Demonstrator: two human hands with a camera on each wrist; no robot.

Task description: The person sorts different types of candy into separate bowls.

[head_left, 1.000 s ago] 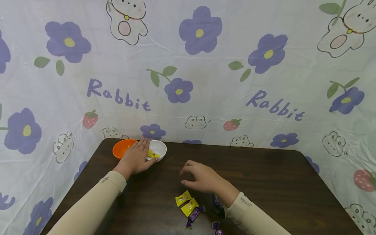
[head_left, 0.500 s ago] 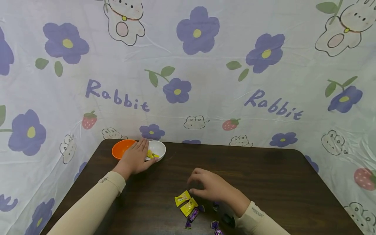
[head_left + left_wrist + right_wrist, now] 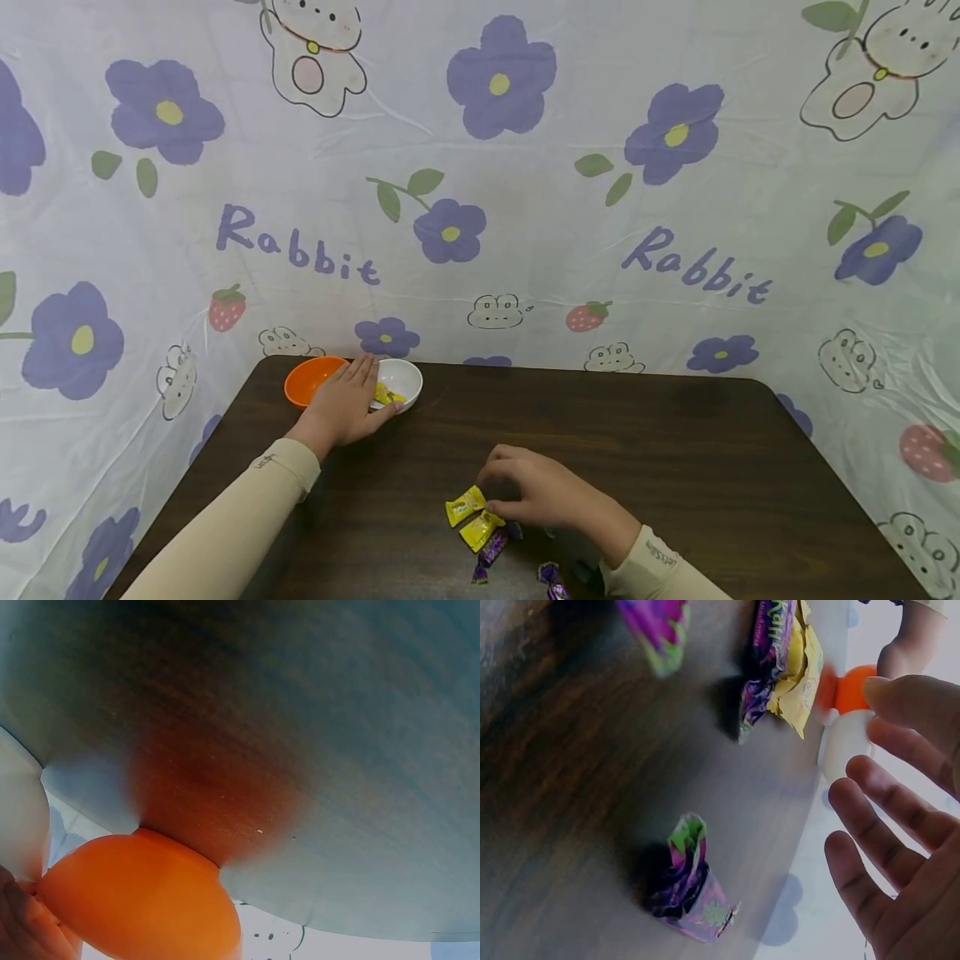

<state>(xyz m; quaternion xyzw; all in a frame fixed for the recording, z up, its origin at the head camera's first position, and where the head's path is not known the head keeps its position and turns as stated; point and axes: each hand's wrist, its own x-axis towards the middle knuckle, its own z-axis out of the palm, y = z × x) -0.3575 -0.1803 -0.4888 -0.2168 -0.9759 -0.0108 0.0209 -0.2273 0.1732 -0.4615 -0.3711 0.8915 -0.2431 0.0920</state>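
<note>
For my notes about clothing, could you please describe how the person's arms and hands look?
The left sleeve and right sleeve are long and cream, each with small dark lettering near the wrist. The left hand and right hand are bare, without gloves.

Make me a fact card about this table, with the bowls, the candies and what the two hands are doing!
Table: dark brown
Orange bowl: partly hidden by the left hand
White bowl: beside the orange one, yellow candy inside
Yellow candies on table: two
Purple candies: three
Left hand: spread over where the bowls meet
Right hand: by the yellow candies, holding nothing
</note>
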